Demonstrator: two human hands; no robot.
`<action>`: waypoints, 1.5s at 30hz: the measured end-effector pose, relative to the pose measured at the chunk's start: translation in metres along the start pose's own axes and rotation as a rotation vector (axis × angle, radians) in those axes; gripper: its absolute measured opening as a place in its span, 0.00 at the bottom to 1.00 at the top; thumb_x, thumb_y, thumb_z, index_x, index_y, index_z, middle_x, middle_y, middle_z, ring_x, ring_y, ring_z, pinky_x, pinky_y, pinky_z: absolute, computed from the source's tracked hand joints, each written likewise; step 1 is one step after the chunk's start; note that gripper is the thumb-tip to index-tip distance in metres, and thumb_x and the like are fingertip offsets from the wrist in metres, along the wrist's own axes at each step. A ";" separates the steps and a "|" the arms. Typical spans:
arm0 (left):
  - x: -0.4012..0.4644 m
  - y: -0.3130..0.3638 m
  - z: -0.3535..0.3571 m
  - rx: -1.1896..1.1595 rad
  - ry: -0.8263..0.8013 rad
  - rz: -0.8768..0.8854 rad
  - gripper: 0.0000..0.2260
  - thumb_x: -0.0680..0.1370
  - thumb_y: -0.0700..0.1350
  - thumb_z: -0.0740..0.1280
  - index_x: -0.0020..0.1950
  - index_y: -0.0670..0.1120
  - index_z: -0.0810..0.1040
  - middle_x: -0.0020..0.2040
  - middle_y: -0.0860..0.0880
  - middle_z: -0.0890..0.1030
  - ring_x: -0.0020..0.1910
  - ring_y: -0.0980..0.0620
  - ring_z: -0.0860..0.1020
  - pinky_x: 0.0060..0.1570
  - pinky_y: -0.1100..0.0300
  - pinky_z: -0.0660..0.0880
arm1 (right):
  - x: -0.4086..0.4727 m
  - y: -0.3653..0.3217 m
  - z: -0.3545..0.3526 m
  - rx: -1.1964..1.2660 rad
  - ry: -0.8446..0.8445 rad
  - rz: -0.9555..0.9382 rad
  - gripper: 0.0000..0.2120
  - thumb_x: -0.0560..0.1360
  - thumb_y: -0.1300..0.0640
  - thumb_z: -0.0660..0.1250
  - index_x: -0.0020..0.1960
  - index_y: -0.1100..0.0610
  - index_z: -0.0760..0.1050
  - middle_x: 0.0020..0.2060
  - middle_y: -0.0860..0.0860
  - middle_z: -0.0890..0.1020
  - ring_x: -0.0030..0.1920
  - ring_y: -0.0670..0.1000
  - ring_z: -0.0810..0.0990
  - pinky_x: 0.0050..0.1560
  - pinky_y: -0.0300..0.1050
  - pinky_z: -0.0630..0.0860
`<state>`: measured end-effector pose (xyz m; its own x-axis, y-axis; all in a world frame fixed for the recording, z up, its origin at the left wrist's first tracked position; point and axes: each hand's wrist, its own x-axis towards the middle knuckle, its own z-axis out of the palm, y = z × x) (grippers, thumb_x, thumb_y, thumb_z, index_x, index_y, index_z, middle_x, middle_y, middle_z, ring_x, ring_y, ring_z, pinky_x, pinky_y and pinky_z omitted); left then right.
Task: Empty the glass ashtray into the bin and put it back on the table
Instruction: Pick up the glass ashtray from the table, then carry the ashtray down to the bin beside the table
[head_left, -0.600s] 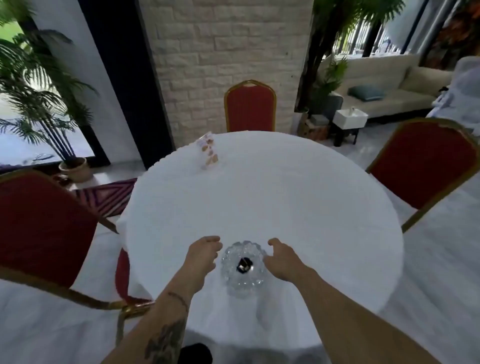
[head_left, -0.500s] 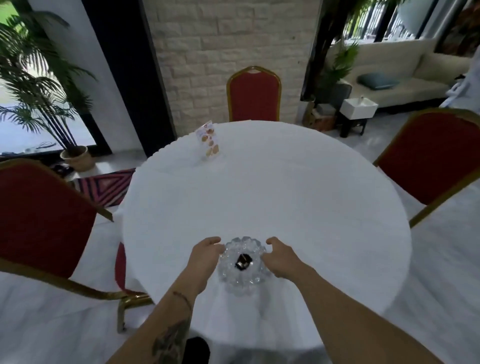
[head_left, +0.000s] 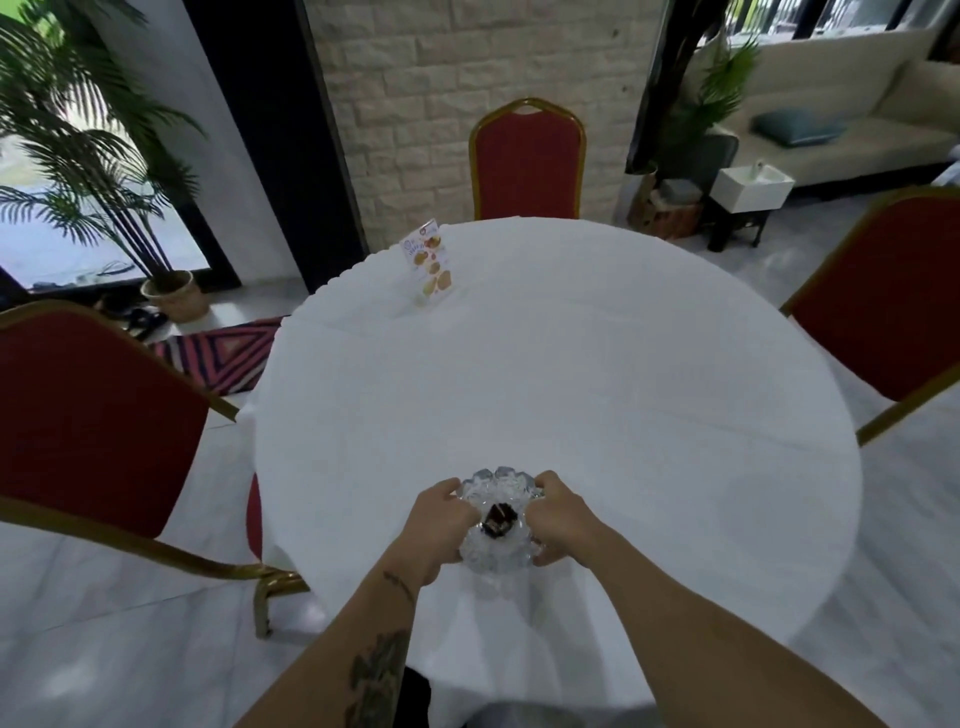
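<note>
A cut-glass ashtray with a small dark piece of rubbish in it sits near the front edge of a round table with a white cloth. My left hand grips the ashtray's left rim and my right hand grips its right rim. Whether the ashtray is raised off the cloth I cannot tell. No bin is in view.
A small standing menu card is at the table's far left. Red chairs with gold frames stand at the left, behind the table and at the right. A potted palm and a beige sofa are further back.
Both hands have closed in from beside the ashtray and now grip its rim on either side. The camera has tilted down a little.
</note>
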<state>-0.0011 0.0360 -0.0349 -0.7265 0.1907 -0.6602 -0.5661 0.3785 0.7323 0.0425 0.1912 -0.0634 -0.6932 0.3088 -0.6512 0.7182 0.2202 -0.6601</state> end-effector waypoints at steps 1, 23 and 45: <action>0.001 -0.002 -0.002 0.019 0.019 0.007 0.17 0.76 0.30 0.61 0.37 0.52 0.72 0.40 0.49 0.76 0.35 0.50 0.75 0.41 0.53 0.77 | -0.003 -0.001 0.002 0.033 -0.001 -0.002 0.20 0.74 0.62 0.57 0.65 0.54 0.68 0.57 0.59 0.78 0.53 0.64 0.83 0.43 0.62 0.86; -0.106 -0.106 -0.260 0.203 -0.143 0.304 0.19 0.71 0.27 0.63 0.51 0.49 0.75 0.47 0.36 0.80 0.38 0.44 0.76 0.34 0.53 0.77 | -0.180 -0.037 0.229 0.217 0.003 -0.076 0.25 0.76 0.71 0.62 0.69 0.54 0.71 0.57 0.62 0.79 0.43 0.59 0.81 0.35 0.53 0.85; 0.021 -0.283 -0.246 0.309 -0.204 0.118 0.20 0.76 0.29 0.61 0.61 0.49 0.76 0.53 0.44 0.80 0.43 0.44 0.78 0.49 0.38 0.82 | -0.059 0.106 0.356 -0.068 0.048 -0.056 0.20 0.79 0.67 0.64 0.64 0.48 0.69 0.49 0.58 0.81 0.44 0.55 0.82 0.41 0.52 0.80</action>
<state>0.0476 -0.2897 -0.2150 -0.6697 0.4139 -0.6166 -0.3166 0.5919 0.7412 0.1374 -0.1330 -0.2282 -0.7298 0.3375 -0.5946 0.6821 0.3005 -0.6666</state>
